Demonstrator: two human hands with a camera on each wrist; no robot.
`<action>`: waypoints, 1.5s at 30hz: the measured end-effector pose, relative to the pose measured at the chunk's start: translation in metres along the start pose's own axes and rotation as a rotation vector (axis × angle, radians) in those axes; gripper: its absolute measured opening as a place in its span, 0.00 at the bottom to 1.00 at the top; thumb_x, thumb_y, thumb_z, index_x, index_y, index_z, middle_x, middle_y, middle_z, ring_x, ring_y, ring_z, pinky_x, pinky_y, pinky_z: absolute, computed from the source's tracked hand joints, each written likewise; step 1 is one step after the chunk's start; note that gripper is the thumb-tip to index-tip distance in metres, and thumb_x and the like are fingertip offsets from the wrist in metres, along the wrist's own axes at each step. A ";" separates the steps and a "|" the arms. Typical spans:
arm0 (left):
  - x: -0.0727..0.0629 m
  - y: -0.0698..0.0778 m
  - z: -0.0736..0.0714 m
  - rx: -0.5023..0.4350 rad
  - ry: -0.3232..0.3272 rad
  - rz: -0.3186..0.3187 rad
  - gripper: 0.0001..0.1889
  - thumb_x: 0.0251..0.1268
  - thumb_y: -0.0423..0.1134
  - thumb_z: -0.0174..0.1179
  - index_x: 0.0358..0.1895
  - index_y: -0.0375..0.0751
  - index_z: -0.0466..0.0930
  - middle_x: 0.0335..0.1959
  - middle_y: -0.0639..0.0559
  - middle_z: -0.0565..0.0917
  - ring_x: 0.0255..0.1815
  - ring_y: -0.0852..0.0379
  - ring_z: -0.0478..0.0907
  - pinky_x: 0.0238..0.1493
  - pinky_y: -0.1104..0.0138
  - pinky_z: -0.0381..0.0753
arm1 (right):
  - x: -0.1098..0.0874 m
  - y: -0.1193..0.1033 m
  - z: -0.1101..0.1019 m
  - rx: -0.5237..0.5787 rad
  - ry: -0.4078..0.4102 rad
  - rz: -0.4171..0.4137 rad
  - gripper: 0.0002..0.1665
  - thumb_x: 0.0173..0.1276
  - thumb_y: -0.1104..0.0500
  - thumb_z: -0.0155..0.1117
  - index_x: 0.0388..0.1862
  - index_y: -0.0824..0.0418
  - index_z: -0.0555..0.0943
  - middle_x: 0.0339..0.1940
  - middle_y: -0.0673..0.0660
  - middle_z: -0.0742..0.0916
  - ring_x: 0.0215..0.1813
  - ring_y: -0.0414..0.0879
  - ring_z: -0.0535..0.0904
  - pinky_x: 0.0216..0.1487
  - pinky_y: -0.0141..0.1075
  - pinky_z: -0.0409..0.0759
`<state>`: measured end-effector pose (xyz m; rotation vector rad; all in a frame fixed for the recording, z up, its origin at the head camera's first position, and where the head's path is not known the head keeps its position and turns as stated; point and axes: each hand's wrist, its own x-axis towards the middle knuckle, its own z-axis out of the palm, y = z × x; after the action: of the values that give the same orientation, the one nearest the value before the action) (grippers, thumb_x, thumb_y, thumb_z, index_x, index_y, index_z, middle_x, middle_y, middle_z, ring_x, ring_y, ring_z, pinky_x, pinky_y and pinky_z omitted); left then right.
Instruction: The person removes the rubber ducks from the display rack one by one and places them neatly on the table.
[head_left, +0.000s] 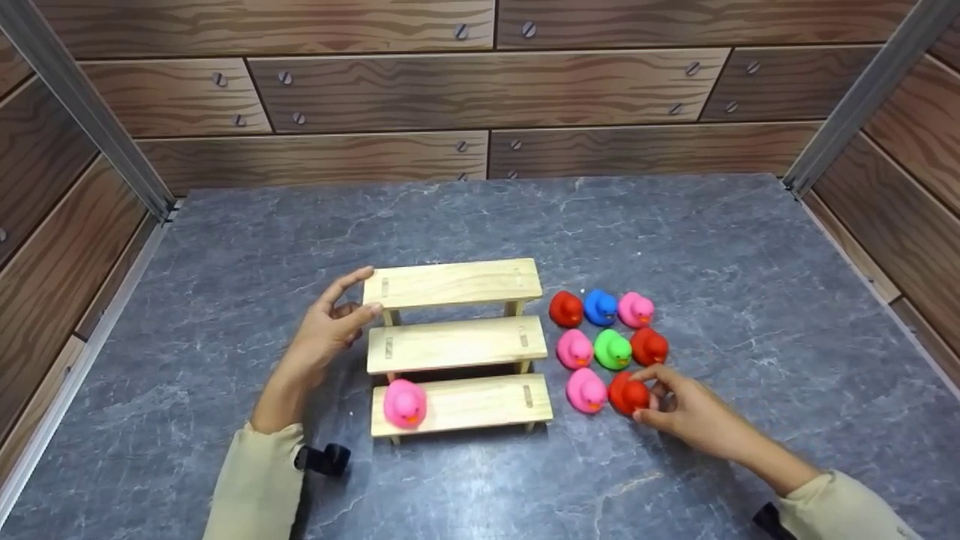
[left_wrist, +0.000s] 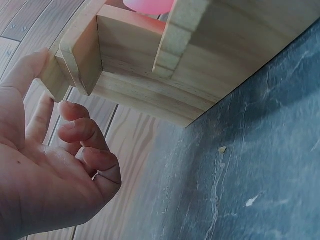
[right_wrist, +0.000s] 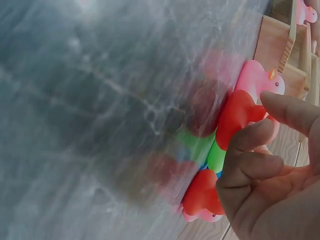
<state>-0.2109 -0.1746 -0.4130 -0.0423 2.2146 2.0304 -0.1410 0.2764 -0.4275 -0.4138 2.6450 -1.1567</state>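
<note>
A three-tier wooden step stand point(head_left: 457, 345) stands on the grey table. My left hand point(head_left: 324, 334) pinches the left end of its top tier between thumb and index finger; the other fingers curl free beneath, as the left wrist view shows. On the left end of the lowest tier sits a pink rubber duck point(head_left: 405, 405). To the right of the stand, my right hand point(head_left: 686, 409) has thumb and index finger around a red rubber duck point(head_left: 627, 393). That duck is at the front of a group, beside another pink duck point(head_left: 586, 391).
Behind the held duck are a green duck point(head_left: 613, 349), a blue duck point(head_left: 601, 307), red ducks point(head_left: 566, 308) and pink ducks point(head_left: 636, 309) in close rows. Wood-patterned walls point(head_left: 487, 90) with grey corner posts point(head_left: 855, 97) enclose the table point(head_left: 247, 247).
</note>
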 end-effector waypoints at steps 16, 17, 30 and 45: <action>0.000 -0.001 0.001 -0.002 0.003 0.003 0.30 0.66 0.36 0.61 0.70 0.53 0.65 0.26 0.56 0.73 0.18 0.65 0.59 0.24 0.73 0.59 | -0.002 -0.002 -0.001 -0.015 0.010 -0.005 0.26 0.60 0.59 0.70 0.54 0.67 0.74 0.29 0.52 0.76 0.26 0.33 0.69 0.25 0.29 0.69; 0.000 0.000 0.001 0.000 0.001 0.004 0.30 0.66 0.36 0.61 0.70 0.53 0.65 0.26 0.56 0.74 0.18 0.65 0.59 0.24 0.73 0.59 | -0.003 -0.003 -0.003 -0.007 0.012 -0.002 0.26 0.60 0.59 0.70 0.55 0.67 0.74 0.29 0.53 0.76 0.25 0.33 0.69 0.25 0.29 0.70; -0.001 0.000 0.001 -0.005 0.004 0.009 0.30 0.65 0.36 0.61 0.71 0.52 0.65 0.28 0.57 0.76 0.19 0.65 0.60 0.24 0.74 0.60 | -0.010 -0.030 -0.011 0.089 0.041 -0.041 0.25 0.63 0.61 0.67 0.58 0.67 0.73 0.33 0.54 0.74 0.20 0.34 0.66 0.21 0.29 0.68; 0.000 0.000 0.001 0.015 0.006 0.001 0.30 0.65 0.37 0.62 0.71 0.53 0.65 0.27 0.56 0.74 0.19 0.64 0.60 0.24 0.73 0.60 | -0.003 -0.077 0.001 0.309 -0.015 -0.153 0.26 0.65 0.64 0.65 0.59 0.68 0.69 0.35 0.55 0.74 0.26 0.35 0.71 0.26 0.28 0.73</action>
<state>-0.2106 -0.1734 -0.4130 -0.0456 2.2336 2.0176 -0.1252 0.2267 -0.3707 -0.5674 2.3985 -1.5715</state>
